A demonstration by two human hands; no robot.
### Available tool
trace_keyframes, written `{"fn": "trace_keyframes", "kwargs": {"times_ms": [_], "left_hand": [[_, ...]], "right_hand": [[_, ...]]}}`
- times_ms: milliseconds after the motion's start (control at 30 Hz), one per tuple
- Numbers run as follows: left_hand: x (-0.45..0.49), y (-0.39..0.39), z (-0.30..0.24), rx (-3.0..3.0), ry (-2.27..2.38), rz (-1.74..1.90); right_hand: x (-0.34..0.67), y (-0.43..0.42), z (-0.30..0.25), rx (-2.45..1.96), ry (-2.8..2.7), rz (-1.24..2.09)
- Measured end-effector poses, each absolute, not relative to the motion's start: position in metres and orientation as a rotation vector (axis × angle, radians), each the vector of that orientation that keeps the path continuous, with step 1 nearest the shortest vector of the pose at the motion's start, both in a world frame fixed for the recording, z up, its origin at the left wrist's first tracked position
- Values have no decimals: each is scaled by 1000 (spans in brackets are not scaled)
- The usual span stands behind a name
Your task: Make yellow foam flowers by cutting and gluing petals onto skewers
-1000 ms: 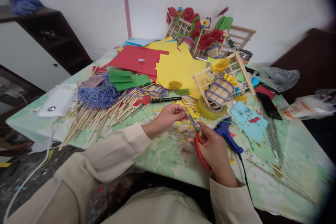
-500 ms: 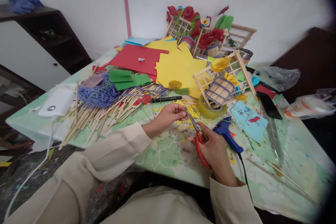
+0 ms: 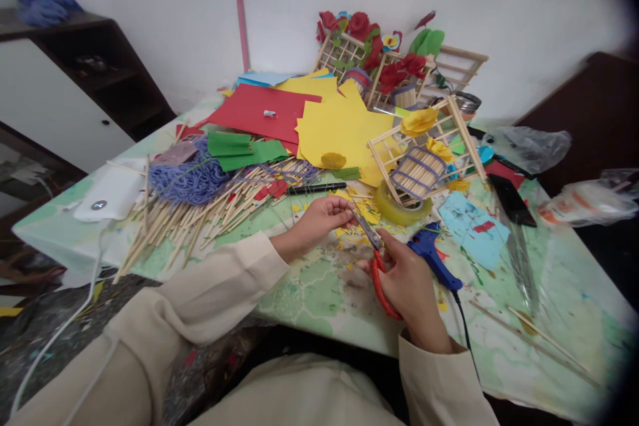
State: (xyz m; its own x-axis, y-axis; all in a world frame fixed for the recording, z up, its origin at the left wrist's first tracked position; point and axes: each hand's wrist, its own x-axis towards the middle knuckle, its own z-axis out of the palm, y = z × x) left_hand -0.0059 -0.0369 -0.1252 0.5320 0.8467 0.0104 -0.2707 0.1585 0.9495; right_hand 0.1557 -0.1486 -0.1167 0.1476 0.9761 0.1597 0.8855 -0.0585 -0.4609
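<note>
My right hand (image 3: 407, 283) is closed around the red handles of a pair of scissors (image 3: 378, 266). The blades point up and left, their tips by the fingers of my left hand (image 3: 322, 223). Those left fingers are pinched together; whatever they hold is too small or hidden to make out. Under and behind both hands lie scattered yellow paper scraps (image 3: 367, 210). A blue glue gun (image 3: 434, 256) rests on the table just right of my right hand. Beyond my left hand lies a black pen (image 3: 317, 188).
A stick frame with yellow flowers (image 3: 419, 170) leans on a roll of tape (image 3: 404, 213). Yellow sheets (image 3: 339, 126) and red paper (image 3: 259, 113) lie behind. At left are wooden sticks (image 3: 174, 233), purple yarn (image 3: 187, 176) and a white device (image 3: 110, 196). A phone (image 3: 512, 200) lies right.
Almost nothing differs. The scissors and my right hand have shifted very slightly, while my left hand keeps its pinch in the same place.
</note>
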Motion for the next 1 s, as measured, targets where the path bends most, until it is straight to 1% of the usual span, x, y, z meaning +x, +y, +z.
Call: {"fn": "trace_keyframes", "kwargs": {"times_ms": [700,1000], "left_hand": [[-6,-37,-124,1138,587,856],[-6,-37,-125,1139,588,879]], "right_hand": [[155,-151,-119,-1935,-1753,257],[154,-150,-117,-1986,-1759,250]]}}
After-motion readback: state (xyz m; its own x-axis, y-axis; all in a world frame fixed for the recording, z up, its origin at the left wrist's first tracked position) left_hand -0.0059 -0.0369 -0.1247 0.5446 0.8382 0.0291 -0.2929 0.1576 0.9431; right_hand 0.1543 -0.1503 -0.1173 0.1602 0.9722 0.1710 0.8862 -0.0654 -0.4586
